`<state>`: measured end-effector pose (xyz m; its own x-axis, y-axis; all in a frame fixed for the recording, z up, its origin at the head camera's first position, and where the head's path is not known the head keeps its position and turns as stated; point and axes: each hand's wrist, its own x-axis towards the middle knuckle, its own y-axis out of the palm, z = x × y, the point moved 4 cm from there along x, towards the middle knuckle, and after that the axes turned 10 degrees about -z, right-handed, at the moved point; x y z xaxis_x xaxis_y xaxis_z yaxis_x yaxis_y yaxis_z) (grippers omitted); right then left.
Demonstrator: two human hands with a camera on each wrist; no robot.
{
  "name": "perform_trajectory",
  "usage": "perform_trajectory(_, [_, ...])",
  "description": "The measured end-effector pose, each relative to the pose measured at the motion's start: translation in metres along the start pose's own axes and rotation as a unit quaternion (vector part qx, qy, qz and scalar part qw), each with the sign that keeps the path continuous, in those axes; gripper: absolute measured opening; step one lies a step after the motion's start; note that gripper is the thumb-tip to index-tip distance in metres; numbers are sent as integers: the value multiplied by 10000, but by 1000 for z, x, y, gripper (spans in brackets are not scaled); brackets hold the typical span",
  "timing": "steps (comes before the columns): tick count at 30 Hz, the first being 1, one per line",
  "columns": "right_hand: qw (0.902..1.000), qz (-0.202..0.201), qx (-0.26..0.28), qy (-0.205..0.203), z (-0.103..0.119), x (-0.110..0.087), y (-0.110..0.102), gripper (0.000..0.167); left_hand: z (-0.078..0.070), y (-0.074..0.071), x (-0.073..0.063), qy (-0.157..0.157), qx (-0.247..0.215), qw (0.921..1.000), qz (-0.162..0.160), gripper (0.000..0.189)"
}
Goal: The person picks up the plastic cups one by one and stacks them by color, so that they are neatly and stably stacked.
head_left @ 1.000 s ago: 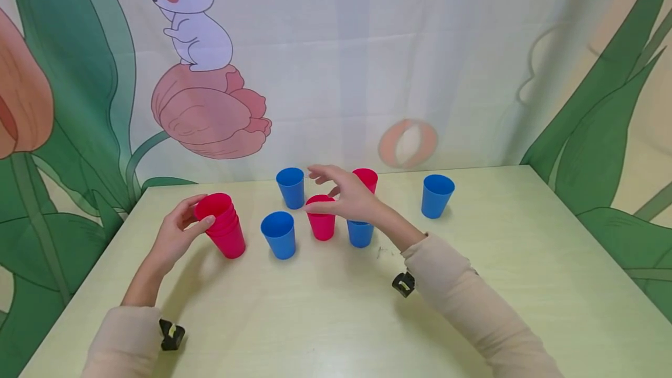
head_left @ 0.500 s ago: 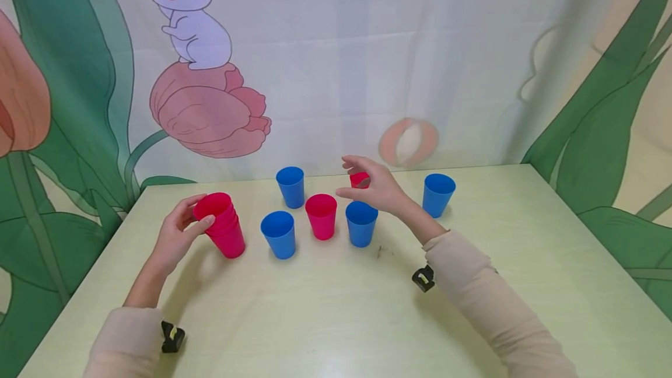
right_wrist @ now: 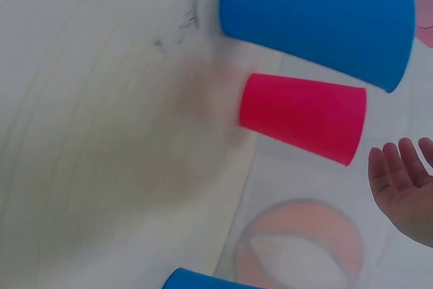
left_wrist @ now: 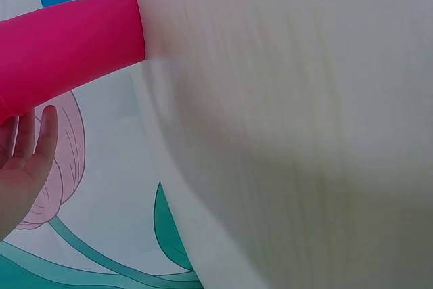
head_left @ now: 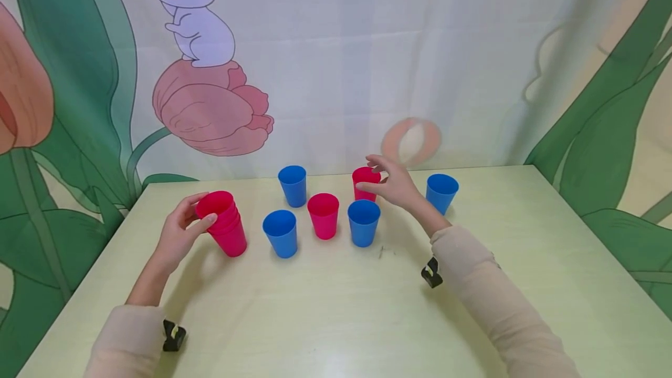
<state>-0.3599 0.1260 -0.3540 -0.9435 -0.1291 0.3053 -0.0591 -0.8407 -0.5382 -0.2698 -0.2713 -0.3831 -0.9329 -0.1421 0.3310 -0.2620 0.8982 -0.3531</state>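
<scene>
At the left, my left hand [head_left: 181,232] grips a stack of red cups [head_left: 228,235] near the rims, thumb on the near side and fingers behind. In the left wrist view, fingertips [left_wrist: 47,126] lie against the red stack [left_wrist: 74,45]. My right hand [head_left: 396,185] is held over the back of the table with thumb and fingers spread apart, holding nothing. It overlaps the right side of the back red cup [head_left: 363,175] in the head view. The right wrist view has this hand [right_wrist: 402,191] beyond the rim of that red cup [right_wrist: 304,118], apart from it.
A blue cup [head_left: 363,229] stands in front of the back red cup. Further left are a middle red cup [head_left: 323,220] and two blue cups, front [head_left: 280,238] and back [head_left: 292,188]. Another blue cup [head_left: 441,192] stands right, behind my forearm. A printed curtain [head_left: 315,74] borders the table's back edge.
My right hand has moved right, from above the middle red cup to the back red cup, uncovering the middle cups. The left hand keeps its grip on the stack in the same place.
</scene>
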Motion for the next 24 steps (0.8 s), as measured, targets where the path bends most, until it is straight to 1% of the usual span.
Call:
perform_trajectory(5, [9990, -228, -302, 241, -15, 5, 0, 72, -3, -1, -1, 65, -71, 10000, -19, 54])
perform_trajectory(9, [9979, -281, -470, 343, -26, 10, 2, 73, -4, -1, -1, 93, -89, 9999, -47, 54])
perform_trajectory(17, [9961, -165, -545, 677, -42, 17, 12, 77, -2, -1, -1, 75, -144, 9999, -51, 53])
perform_trajectory(24, [9943, -106, -619, 864, -49, 19, 21, 79, -1, -2, 0, 48, -85, 9999, -36, 53])
